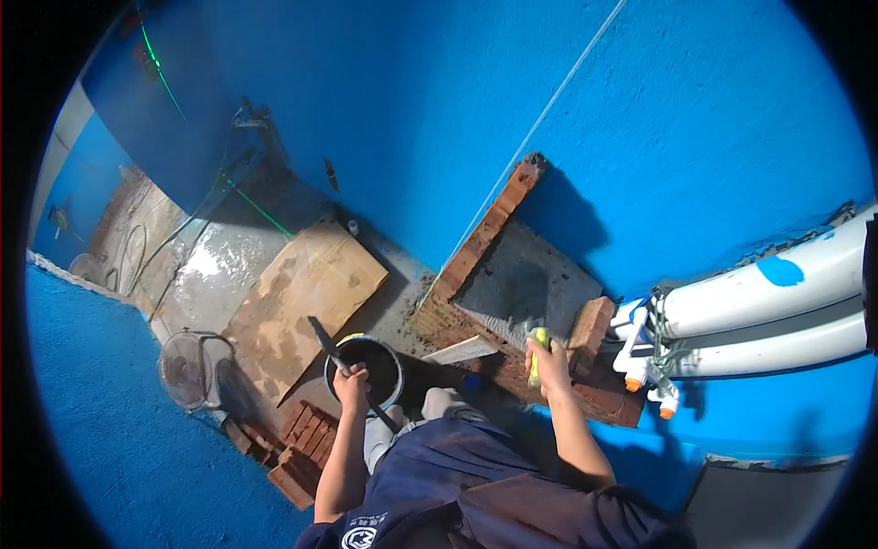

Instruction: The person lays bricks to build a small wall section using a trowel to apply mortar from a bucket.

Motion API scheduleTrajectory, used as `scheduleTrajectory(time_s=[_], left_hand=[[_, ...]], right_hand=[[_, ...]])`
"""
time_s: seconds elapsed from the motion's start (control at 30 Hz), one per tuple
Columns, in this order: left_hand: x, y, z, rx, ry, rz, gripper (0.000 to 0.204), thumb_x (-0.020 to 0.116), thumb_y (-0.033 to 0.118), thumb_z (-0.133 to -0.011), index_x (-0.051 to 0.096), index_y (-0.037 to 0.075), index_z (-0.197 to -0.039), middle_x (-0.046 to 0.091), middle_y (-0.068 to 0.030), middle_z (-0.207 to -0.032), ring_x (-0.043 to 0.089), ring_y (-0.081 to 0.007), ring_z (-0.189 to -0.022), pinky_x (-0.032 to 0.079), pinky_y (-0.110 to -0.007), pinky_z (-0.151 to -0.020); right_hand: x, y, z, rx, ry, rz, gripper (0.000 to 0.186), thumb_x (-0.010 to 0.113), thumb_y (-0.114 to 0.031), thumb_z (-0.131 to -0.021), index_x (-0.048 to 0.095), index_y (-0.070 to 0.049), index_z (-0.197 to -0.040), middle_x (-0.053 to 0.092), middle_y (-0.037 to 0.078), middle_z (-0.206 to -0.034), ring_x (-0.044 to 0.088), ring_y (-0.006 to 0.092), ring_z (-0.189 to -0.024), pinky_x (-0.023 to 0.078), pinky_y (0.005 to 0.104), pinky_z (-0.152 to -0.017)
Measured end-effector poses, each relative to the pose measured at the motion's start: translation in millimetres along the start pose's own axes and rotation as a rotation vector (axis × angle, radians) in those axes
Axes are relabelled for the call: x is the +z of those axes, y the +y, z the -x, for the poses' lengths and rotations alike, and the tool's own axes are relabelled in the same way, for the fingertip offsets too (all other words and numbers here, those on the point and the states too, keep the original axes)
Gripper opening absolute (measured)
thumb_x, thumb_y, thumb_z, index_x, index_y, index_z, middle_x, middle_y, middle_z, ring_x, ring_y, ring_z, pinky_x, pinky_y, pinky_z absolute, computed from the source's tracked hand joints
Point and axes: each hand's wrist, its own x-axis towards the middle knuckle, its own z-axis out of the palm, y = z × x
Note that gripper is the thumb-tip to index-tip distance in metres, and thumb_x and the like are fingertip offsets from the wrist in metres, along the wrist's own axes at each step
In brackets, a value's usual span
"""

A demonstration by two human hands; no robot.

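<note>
My left hand is closed around a long dark bar-like tool, which slants across a round black bucket below it. The bucket's contents are dark and hard to make out. Closed too, my right hand grips a tool with a yellow-green handle; its working end is too blurred to name. This hand is over the near side of a low brick enclosure, left of a loose brick. A mortar-smeared row of bricks runs out from the blue wall.
A taut white string rises along the blue wall. Thick white pipes with orange-capped fittings are at right. A stained cardboard sheet lies left, near a round fan and stacked bricks. A pale board piece lies beyond my feet.
</note>
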Motion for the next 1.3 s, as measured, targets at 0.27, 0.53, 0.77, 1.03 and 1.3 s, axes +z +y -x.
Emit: scheduleTrajectory(time_s=[0.27,0.53,0.77,1.03,1.3], left_hand=[[-179.3,-63.5,55.1,-0.223,0.382,0.067,0.018,0.063,0.010,-0.083,0.053,0.008,-0.068,0.049,-0.0007,-0.060,0.043,-0.0142,-0.045,0.036,-0.030,-0.044],[-253.3,-135.0,80.2,-0.411,0.505,0.419,0.015,0.053,0.032,-0.097,0.058,0.020,-0.103,0.055,0.0000,-0.067,0.042,-0.0121,-0.046,0.034,-0.027,-0.041],[-194.5,-97.0,75.2,-0.358,0.364,0.364,0.027,0.056,0.036,-0.094,0.052,0.010,-0.096,0.053,-0.0019,-0.070,0.038,-0.0150,-0.048,0.035,-0.029,-0.046],[-129.1,-27.5,57.6,-0.197,0.258,0.325,0.019,0.057,0.023,-0.088,0.056,0.009,-0.075,0.056,-0.0033,-0.062,0.043,-0.0131,-0.044,0.035,-0.027,-0.042],[-21.5,95.1,112.9,0.368,-0.342,0.270,0.031,0.053,0.024,-0.097,0.062,0.000,-0.079,0.056,-0.0021,-0.069,0.045,-0.0073,-0.060,0.035,-0.022,-0.057]], right_hand=[[7.2,32.9,-69.4,-0.128,0.270,0.025,0.025,0.066,-0.025,-0.088,0.052,-0.004,-0.088,0.056,0.003,-0.072,0.057,0.0128,-0.055,0.045,0.0283,-0.050],[0.5,45.7,-58.9,-0.112,0.129,-0.001,0.056,0.062,-0.044,-0.090,0.047,0.002,-0.118,0.061,0.012,-0.094,0.063,0.0166,-0.077,0.048,0.0305,-0.063],[-11.9,82.4,26.8,0.284,-0.034,-0.355,0.036,0.054,-0.041,-0.096,0.050,-0.009,-0.110,0.061,0.007,-0.093,0.063,0.0156,-0.075,0.052,0.0289,-0.064],[55.8,88.6,68.2,0.154,-0.608,0.035,0.022,0.056,-0.022,-0.097,0.060,-0.002,-0.104,0.066,0.006,-0.090,0.063,0.0115,-0.074,0.050,0.0246,-0.065],[167.8,22.4,128.5,-0.546,-1.126,0.762,0.049,0.064,-0.031,-0.086,0.052,0.001,-0.121,0.063,0.018,-0.108,0.062,0.0282,-0.100,0.049,0.0342,-0.085]])
